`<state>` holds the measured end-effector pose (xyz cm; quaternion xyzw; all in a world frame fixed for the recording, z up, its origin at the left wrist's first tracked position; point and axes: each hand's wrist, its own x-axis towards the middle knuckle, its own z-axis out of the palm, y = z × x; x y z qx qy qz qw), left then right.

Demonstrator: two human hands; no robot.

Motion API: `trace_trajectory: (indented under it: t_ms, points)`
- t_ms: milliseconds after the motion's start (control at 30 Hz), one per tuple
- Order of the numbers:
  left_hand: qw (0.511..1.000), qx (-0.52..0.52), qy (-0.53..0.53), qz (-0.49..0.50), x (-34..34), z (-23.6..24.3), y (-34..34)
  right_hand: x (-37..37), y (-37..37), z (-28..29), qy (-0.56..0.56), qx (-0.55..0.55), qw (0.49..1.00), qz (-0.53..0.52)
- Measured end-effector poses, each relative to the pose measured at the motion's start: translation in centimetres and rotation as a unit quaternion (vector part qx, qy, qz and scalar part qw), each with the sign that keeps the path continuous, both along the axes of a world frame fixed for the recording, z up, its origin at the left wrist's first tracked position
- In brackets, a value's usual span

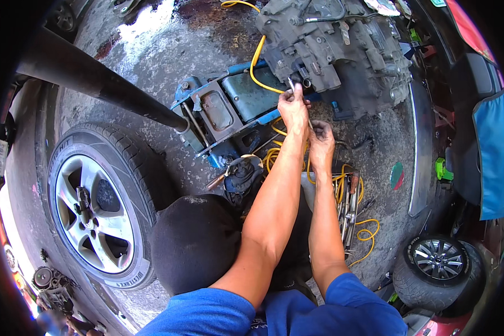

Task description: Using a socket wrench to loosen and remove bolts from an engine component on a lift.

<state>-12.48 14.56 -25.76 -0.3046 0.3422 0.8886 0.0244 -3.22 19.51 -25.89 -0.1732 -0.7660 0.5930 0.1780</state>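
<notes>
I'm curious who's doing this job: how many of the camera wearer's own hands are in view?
2: the left hand grips a thin tool beside the casing; the right hand is just nearer the wearer. Some fingers are hidden.

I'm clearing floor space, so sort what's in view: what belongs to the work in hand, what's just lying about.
Likely in use:
slim metal rod, held by left hand and right hand
grimy metal casing near its tip
hand tools, perhaps

Apparently just lying about:
large wheel, left
second wheel, lower right
</notes>
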Motion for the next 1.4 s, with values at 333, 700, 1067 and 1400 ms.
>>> trace_trajectory:
  t_ms: [333, 700, 1067, 1400]
  points:
    - [0.992, -0.119, 0.003, -0.048, 0.5, 0.2, 0.4, 0.2, 1.0, 0.4, -0.107, 0.167, 0.980, 0.014]
    - [0.990, -0.119, 0.008, -0.070, 0.2, 0.0, 0.1, -0.4, 0.9, 0.3, -0.039, 0.193, 0.980, 0.011]
    - [0.994, -0.110, -0.007, 0.008, -2.1, 0.4, -1.6, -0.4, -0.8, 2.1, -0.065, 0.181, 0.981, 0.037]
    - [0.908, -0.416, 0.030, -0.047, 3.7, -5.9, 1.2, 4.5, 1.6, -1.5, -0.176, 0.095, 0.979, 0.051]
